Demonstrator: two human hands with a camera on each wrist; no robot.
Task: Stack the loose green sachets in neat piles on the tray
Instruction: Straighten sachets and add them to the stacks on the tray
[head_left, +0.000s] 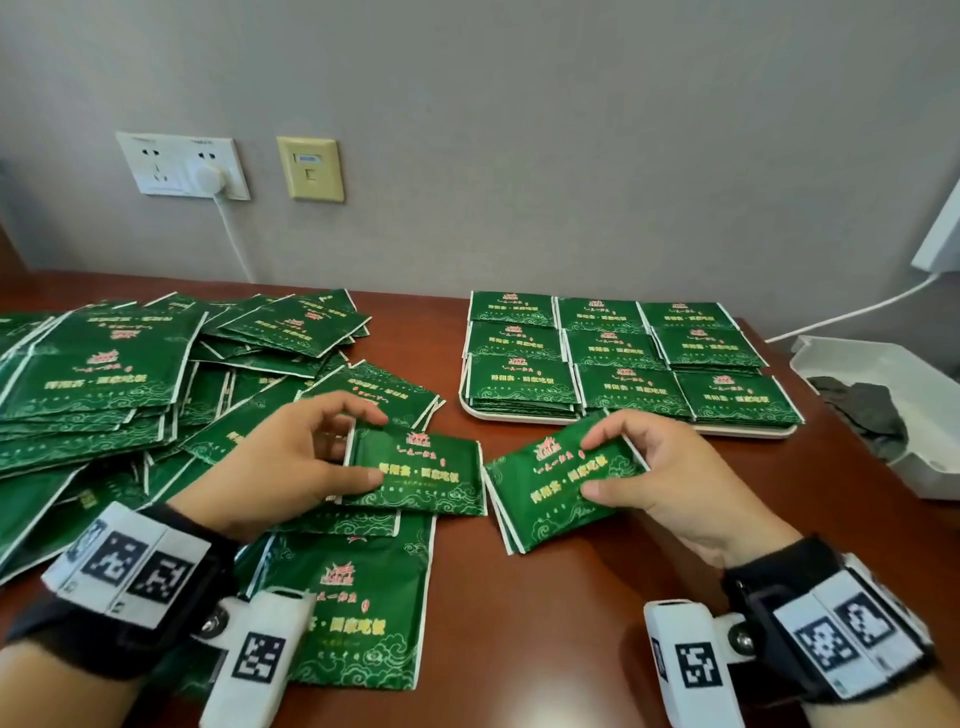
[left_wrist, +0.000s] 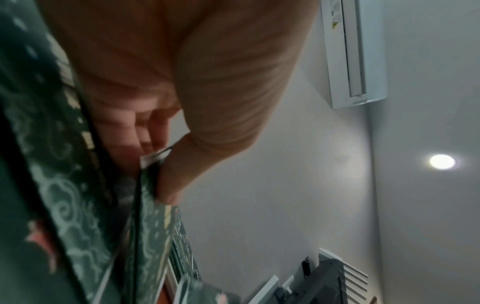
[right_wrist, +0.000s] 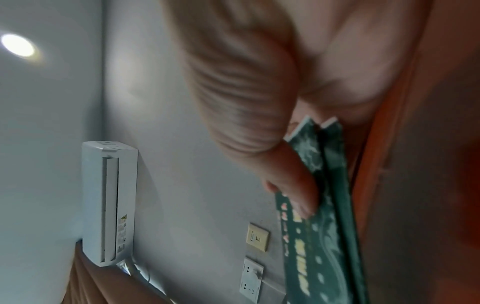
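Loose green sachets (head_left: 130, 374) lie heaped across the left of the brown table. My left hand (head_left: 363, 449) pinches one green sachet (head_left: 421, 478) by its left end, thumb on its face, just above the heap; in the left wrist view the thumb (left_wrist: 171, 176) presses the sachet's edge (left_wrist: 153, 216). My right hand (head_left: 592, 465) grips a small stack of sachets (head_left: 550, 493) by its right end, tilted, over bare table; the right wrist view shows two sachet edges (right_wrist: 327, 185) under the thumb. The white tray (head_left: 748, 430) at the back right holds nine neat green piles (head_left: 623, 348).
A white box (head_left: 930, 415) with dark items sits at the table's right edge. A white cable (head_left: 852, 312) runs behind the tray. Wall sockets (head_left: 182, 166) with a plug and cord are at the back left. Bare table shows between my hands and the tray.
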